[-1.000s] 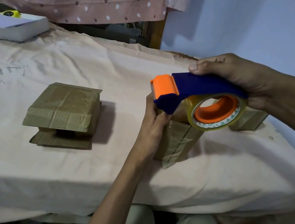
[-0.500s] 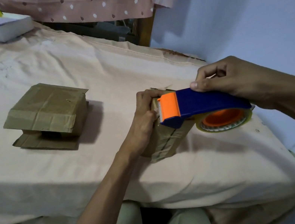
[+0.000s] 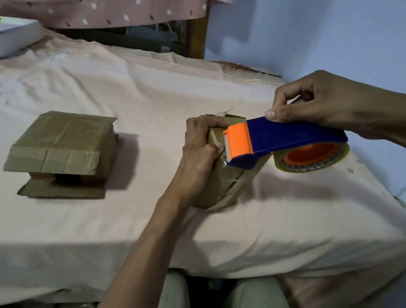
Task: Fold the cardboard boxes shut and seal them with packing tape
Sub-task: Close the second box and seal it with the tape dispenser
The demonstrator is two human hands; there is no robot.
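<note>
While my left hand (image 3: 202, 151) grips the small cardboard box (image 3: 223, 177) near the front edge of the cloth-covered table (image 3: 131, 90), my right hand (image 3: 323, 102) holds the blue tape dispenser (image 3: 288, 136), fingers curled round its handle. I see its orange toothed end (image 3: 238, 143) resting on the box top beside my left fingers; whether tape is stuck down there, I cannot quite tell. A second box (image 3: 63, 151), flaps loose, sits well apart to the left.
</note>
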